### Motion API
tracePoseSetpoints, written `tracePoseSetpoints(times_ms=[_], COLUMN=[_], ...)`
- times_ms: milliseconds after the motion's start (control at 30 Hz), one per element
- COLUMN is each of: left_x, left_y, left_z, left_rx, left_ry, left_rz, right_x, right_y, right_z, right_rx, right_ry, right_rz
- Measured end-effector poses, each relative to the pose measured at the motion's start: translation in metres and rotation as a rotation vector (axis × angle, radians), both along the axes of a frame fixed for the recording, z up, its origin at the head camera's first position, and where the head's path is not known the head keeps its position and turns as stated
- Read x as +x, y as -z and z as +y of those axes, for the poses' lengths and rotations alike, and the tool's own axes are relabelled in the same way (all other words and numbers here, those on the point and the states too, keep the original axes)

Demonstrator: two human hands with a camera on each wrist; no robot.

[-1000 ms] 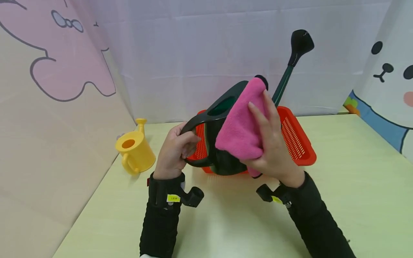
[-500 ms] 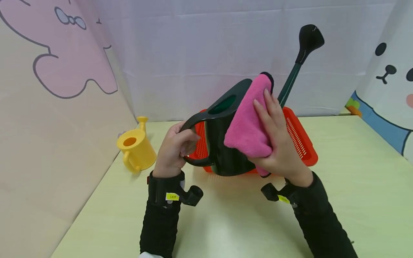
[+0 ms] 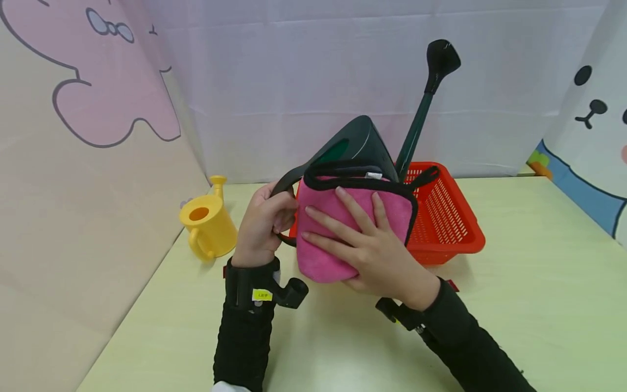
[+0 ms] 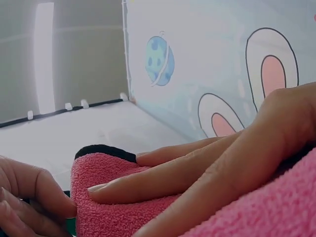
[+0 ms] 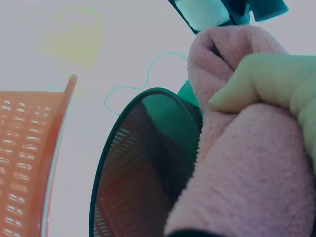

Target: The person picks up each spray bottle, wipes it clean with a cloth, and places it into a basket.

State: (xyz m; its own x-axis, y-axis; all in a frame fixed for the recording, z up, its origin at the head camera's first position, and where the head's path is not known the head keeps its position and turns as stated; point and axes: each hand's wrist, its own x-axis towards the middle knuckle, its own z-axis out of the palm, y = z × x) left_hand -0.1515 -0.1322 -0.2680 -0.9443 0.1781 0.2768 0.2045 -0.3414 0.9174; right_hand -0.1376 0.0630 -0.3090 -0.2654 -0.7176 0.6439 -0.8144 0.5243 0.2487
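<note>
A dark green watering can (image 3: 360,139) is held tilted above the table, its long spout rising to a black sprinkler head (image 3: 442,57). My left hand (image 3: 262,226) grips its looped handle with curled fingers. Across the can's near side lies a pink plush cloth (image 3: 318,261) with black edging, hiding much of the body. My right hand (image 3: 377,253) holds this cloth against the can, fingers spread over the front. In the right wrist view, the thumb (image 5: 242,86) presses into a bunched fold, and the can's glossy base (image 5: 138,168) shows beside it.
Behind the can stands a red perforated basket (image 3: 472,242). A small yellow watering can (image 3: 215,234) sits at the table's left edge. White cloth (image 3: 294,81) hangs along the back, and printed panels flank both sides.
My right hand has moved the pink cloth left and down from the can's right side across its near side. The spout has swung slightly left; my left hand keeps its grip.
</note>
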Motion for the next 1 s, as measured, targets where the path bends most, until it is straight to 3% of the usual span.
tracePoseSetpoints(times_ms=[100,233,533,700,833,933,1000], left_x=[-0.001,0.0,0.001,0.003,0.006,0.008,0.008], left_y=[0.0,0.0,0.0,0.0,-0.001,-0.002,-0.002], left_z=[0.0,0.0,-0.001,-0.002,-0.003,-0.004,-0.004], left_rx=[0.003,0.006,-0.008,-0.012,-0.017,-0.03,-0.038], left_ry=[-0.006,0.004,0.009,0.02,0.037,0.037,0.031], left_rz=[-0.01,-0.012,0.01,0.02,0.035,0.041,0.043], right_x=[-0.001,-0.004,-0.015,-0.022,-0.024,-0.025,-0.025], right_y=[0.001,-0.002,-0.01,-0.011,-0.012,-0.013,-0.012], right_z=[-0.001,0.003,0.013,0.021,0.028,0.03,0.03], right_rx=[0.012,-0.055,-0.404,-0.639,-0.817,-0.865,-0.839], right_ry=[0.013,-0.007,-0.118,-0.174,-0.174,-0.157,-0.132], right_rz=[-0.012,-0.018,-0.032,-0.159,-0.33,-0.408,-0.398])
